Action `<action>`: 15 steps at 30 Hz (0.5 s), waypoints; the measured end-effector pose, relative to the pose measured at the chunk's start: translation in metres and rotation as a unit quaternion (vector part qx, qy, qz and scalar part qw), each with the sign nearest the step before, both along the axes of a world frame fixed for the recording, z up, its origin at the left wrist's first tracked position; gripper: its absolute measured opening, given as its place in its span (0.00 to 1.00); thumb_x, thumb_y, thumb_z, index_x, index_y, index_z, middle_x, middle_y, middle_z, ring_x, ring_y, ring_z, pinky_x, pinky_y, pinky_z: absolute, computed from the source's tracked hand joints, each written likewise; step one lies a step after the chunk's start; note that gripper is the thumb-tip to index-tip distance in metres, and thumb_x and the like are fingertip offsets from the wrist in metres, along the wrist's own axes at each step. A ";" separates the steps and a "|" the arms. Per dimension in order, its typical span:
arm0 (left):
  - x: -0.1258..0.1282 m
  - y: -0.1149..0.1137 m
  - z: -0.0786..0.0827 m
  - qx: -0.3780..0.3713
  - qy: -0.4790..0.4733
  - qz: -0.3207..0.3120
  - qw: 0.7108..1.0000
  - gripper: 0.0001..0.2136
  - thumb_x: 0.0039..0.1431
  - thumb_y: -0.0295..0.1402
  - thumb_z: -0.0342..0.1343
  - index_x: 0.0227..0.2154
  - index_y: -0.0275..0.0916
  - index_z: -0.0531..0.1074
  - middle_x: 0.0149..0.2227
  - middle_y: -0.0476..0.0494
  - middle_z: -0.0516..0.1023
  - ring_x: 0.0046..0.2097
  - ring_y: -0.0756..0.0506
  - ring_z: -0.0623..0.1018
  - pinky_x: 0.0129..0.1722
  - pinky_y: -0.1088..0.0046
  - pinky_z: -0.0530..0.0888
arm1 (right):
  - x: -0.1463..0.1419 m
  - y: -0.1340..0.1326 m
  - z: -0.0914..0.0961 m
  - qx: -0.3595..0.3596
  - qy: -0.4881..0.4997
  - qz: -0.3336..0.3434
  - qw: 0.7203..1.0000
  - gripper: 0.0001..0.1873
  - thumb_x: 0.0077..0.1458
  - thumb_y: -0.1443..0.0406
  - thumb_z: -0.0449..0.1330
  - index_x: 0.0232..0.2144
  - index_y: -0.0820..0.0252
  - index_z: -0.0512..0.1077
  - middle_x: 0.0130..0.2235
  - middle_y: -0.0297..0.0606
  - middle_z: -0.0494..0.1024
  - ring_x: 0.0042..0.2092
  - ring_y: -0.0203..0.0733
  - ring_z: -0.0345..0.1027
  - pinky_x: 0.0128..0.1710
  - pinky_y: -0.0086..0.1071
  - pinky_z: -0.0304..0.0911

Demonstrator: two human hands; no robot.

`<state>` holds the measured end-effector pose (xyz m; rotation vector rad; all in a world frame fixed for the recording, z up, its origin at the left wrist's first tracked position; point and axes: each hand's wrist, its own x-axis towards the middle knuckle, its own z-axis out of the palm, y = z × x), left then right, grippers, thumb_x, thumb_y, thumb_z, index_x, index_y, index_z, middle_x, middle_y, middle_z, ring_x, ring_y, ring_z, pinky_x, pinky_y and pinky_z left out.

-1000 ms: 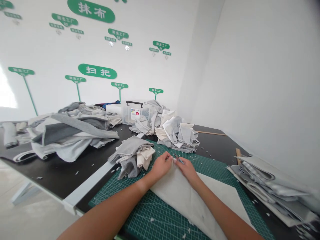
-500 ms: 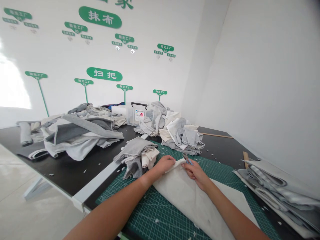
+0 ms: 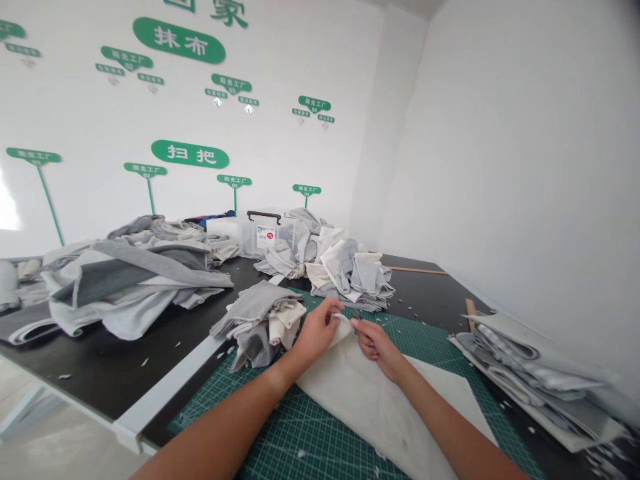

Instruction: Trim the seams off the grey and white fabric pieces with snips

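Observation:
A large off-white cloth (image 3: 370, 400) lies on a green cutting mat (image 3: 300, 433). My left hand (image 3: 315, 330) pinches the cloth's far corner and lifts it slightly. Just right of that corner, my right hand (image 3: 375, 343) is closed around small scissors (image 3: 356, 313), whose tips sit at the cloth's edge. Both forearms reach in from the bottom of the view.
A small stack of grey and cream cloths (image 3: 260, 320) sits left of my hands, another heap (image 3: 350, 273) behind them. A big grey pile (image 3: 125, 273) covers the black table (image 3: 125, 353) at left. Folded cloths (image 3: 540, 380) lie at right. A clear plastic box (image 3: 260, 233) stands near the wall.
My left hand has lifted the cloth corner a little, and my right hand with the scissors has closed in on it. The head camera swung right, then back left.

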<state>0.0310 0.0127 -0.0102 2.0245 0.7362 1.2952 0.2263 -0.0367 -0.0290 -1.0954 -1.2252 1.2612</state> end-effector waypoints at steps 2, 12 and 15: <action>0.003 -0.003 -0.004 -0.009 0.018 -0.025 0.999 0.15 0.56 0.25 0.53 0.47 0.42 0.71 0.37 0.49 0.78 0.36 0.48 0.74 0.40 0.73 0.69 | 0.000 0.000 -0.001 0.000 -0.002 -0.005 1.000 0.22 0.57 0.49 0.66 0.30 0.57 0.62 0.20 0.19 0.47 0.20 0.27 0.33 0.16 0.25 0.31; 0.008 -0.006 -0.014 -0.031 0.040 -0.061 0.997 0.06 0.61 0.31 0.53 0.41 0.39 0.71 0.35 0.48 0.77 0.36 0.49 0.74 0.38 0.75 0.67 | 0.001 -0.006 0.004 -0.005 -0.020 0.005 1.000 0.20 0.54 0.50 0.67 0.36 0.59 0.68 0.21 0.19 0.47 0.21 0.28 0.33 0.17 0.25 0.32; 0.005 -0.012 -0.008 -0.014 0.045 -0.067 0.997 0.07 0.62 0.30 0.51 0.39 0.39 0.73 0.36 0.48 0.77 0.35 0.49 0.72 0.37 0.75 0.66 | 0.002 -0.008 0.005 -0.003 -0.031 0.015 0.999 0.20 0.54 0.51 0.67 0.39 0.61 0.72 0.19 0.19 0.48 0.20 0.28 0.33 0.17 0.26 0.31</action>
